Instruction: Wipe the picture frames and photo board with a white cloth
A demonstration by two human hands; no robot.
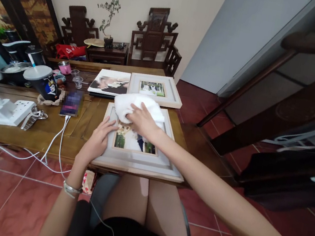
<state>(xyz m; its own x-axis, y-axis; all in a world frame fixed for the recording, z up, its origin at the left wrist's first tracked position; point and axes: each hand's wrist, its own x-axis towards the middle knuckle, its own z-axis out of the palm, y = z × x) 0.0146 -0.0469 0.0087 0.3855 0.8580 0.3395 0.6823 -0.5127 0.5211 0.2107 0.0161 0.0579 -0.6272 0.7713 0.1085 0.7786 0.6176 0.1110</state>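
A pale wooden picture frame with a photo inside lies flat at the table's front edge, before my lap. My right hand presses a folded white cloth onto the upper part of this frame, its fingers gripping the fabric. On the frame's left border rests my left hand, fingers stretched out and holding nothing. The cloth and my right hand cover part of the photo. Just beyond the cloth, a second framed photo lies on the table beside a white-edged photo panel.
A phone with white cables lies left of the frames. Farther left are a white power strip, a clear hair claw and a lidded dark cup. A pink cup stands behind. Dark carved chairs line the wall.
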